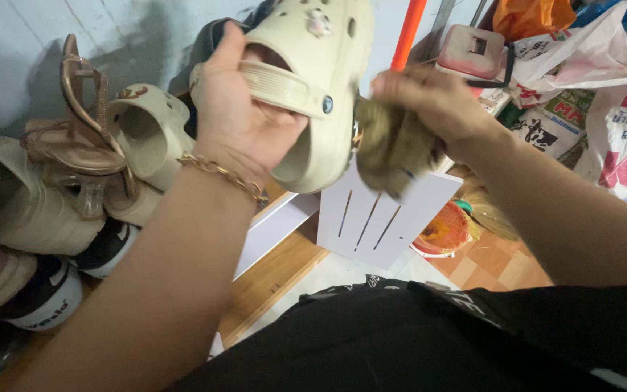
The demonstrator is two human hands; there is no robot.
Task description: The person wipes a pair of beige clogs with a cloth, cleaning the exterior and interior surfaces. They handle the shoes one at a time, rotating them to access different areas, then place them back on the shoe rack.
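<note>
One cream foam clog (318,87) in hand, one olive-brown rag (392,145), two bare hands. Left hand (239,116) wrapped tight round the clog's heel strap and heel edge, thumb across the strap, gold chain bracelet (226,174) on the wrist. Right hand (429,98) bunched closed on the rag, pressing it against the clog's side, just right of the strap rivet. Clog held up in the air, centre of view, above a white slotted panel (382,210). Long axis near vertical, slightly tilted: toe up and far, heel opening down and toward the camera. Sole side facing right, toward the rag. Look: pale cream, matte, vent holes on the upper, one small charm stuck near the toe, ribbed strap, dark round rivet at the strap pivot. Left side: pile of footwear (59,189) against the wall, at least one more cream clog, one gold strappy heeled sandal, a couple of cream sneakers, black-and-white shoes lower down; exact count can't tell, overlapping. Far right: printed white sacks (618,138), orange pole (409,29), pink-topped box (473,51). Wood floor (277,272) below, black clothing at near edge
</note>
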